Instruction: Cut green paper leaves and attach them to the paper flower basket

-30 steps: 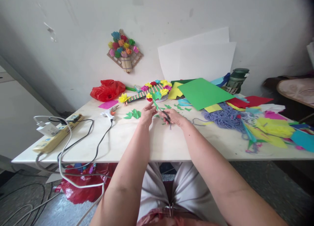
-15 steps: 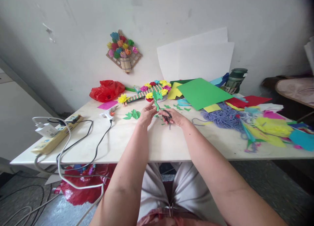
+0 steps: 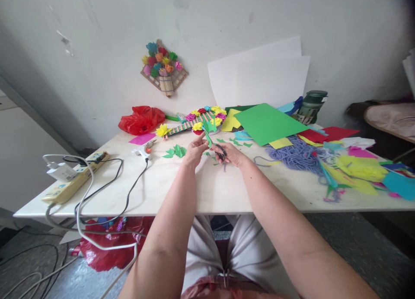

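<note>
Above the white tabletop (image 3: 210, 191), the left hand (image 3: 195, 150) stays pinched on a small green paper cutout (image 3: 207, 128). At its 3 o'clock, the right hand (image 3: 231, 154) stays clamped on dark-handled scissors (image 3: 220, 152), barely moved: cutting continues.

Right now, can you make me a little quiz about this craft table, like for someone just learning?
1. Which hand works the scissors?
2. True or false: the left hand pinches a green paper piece.
3. What lies nearest the power strip: (a) the purple yarn, (b) the glue gun, (c) the big green sheet?

Key
1. The right hand, fingers through the dark handles.
2. True; the piece sticks up above the fingers.
3. (b); its black cord runs back to the strip at the table's left end.
</note>
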Demonstrator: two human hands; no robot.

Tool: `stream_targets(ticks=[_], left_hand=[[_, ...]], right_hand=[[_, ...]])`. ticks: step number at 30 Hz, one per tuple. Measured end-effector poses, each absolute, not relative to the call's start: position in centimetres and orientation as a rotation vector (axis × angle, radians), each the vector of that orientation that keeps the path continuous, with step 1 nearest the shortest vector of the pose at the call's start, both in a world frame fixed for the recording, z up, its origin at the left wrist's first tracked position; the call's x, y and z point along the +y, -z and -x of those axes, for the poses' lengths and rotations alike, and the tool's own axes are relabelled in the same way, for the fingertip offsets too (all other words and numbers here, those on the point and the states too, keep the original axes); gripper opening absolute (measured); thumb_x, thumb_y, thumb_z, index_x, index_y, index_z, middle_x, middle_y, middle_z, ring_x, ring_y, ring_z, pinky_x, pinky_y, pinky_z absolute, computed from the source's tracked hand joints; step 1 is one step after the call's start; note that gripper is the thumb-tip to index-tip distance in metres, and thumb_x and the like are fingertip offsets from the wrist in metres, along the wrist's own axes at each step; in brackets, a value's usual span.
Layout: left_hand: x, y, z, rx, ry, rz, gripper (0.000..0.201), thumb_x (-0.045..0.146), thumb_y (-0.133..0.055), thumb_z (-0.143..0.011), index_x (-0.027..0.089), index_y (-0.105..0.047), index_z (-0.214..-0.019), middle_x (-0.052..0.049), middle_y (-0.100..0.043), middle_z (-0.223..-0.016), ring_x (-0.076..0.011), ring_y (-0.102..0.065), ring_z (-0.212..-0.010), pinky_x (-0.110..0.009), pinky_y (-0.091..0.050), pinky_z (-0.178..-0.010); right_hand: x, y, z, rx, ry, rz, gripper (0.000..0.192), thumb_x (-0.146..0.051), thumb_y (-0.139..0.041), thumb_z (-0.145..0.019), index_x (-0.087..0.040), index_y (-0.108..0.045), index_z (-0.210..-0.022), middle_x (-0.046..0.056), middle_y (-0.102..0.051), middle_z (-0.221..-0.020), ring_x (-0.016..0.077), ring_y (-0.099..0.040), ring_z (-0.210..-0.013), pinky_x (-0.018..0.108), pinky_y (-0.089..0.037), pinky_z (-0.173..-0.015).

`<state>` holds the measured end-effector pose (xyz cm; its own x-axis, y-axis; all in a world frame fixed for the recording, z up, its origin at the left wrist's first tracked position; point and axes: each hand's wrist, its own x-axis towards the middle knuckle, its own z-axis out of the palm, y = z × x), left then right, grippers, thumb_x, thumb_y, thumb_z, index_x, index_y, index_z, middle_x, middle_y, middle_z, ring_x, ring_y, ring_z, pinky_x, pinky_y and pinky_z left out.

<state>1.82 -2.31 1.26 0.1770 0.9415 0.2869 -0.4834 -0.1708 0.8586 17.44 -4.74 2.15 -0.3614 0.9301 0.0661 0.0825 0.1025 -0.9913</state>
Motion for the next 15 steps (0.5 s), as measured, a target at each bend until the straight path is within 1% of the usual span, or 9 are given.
stream_targets(ticks=[12,15], left_hand=[[-1.49,-0.66,-1.6,0.537,-1.363,-1.19,0.066,0.017,-0.075,-0.058,0.014,-0.057,-0.121,0.004,-0.058,-0.064,-0.0091,-0.055,-0.061,-0.027,-0.039,-0.068],[-1.68,-0.86,-1.62,0.547,-1.374,-1.167,0.068,0.017,-0.075,-0.057,0.013,-0.056,-0.122,0.004,-0.058,-0.063,-0.0079,-0.053,-0.059,-0.025,-0.039,-0.067]], right_hand=[[-4.84,-2.21,-17.41,-1.597,-1.351,1.041,0.032,-0.047,-0.06,-0.078,-0.014,-0.058,-0.079,-0.003,-0.055,-0.053,0.0044,-0.046,-0.036,0.014,-0.021,-0.029],[-4.66,-1.94,-17.32,-1.569,-1.348,1.03,0.033,-0.047,-0.064,-0.075,-0.014,-0.057,-0.076,-0.004,-0.053,-0.05,0.0037,-0.043,-0.035,0.014,-0.024,-0.03]])
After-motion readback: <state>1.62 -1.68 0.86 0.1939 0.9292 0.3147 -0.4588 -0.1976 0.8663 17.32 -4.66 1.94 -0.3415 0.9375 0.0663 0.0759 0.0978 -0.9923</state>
